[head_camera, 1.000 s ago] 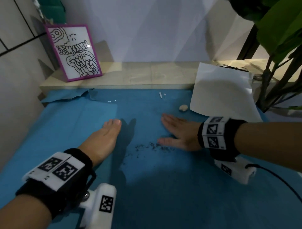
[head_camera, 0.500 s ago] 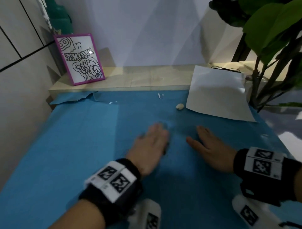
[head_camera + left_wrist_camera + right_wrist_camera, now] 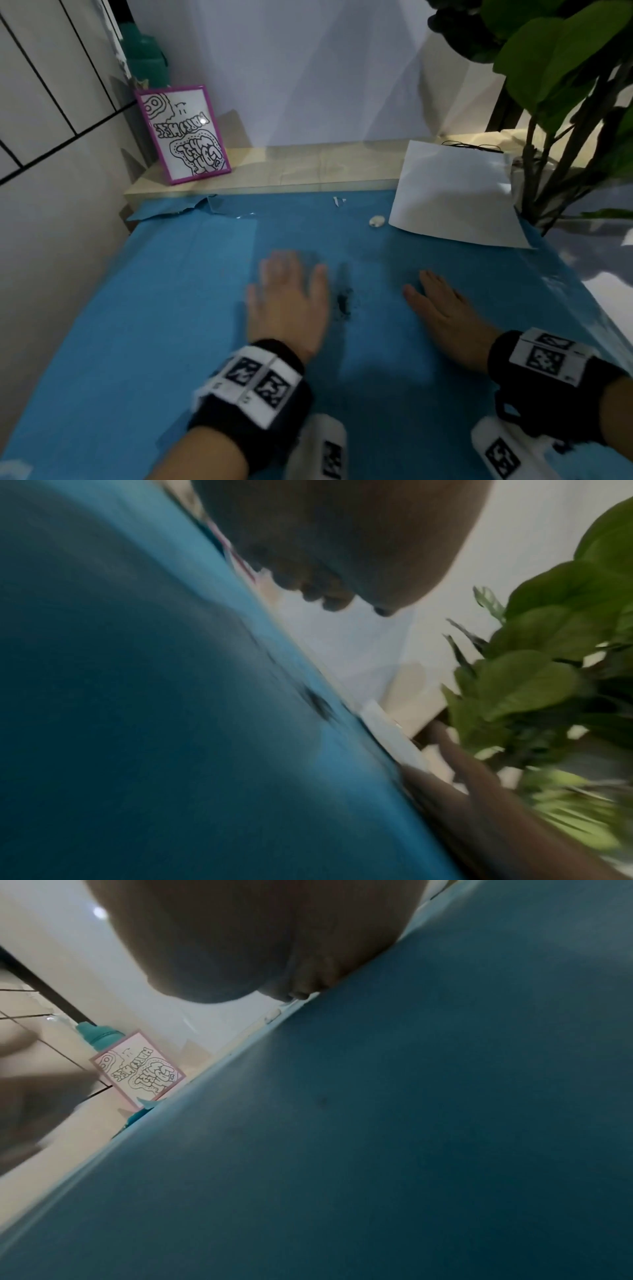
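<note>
While the dark crumbs (image 3: 343, 303) sit heaped on the blue bench (image 3: 137, 325) between the left hand (image 3: 287, 305) and right hand (image 3: 442, 308), both flat, spread and holding nothing, keep the palm edges low and close in slowly; a second ago the crumbs lay scattered beside the right hand, with the left hand farther off.

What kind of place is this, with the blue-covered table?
Likely a home craft or hobby corner: a blue table covering torn at its far edge, a purple-framed doodle picture propped at the back, and a leafy houseplant to the right.
</note>
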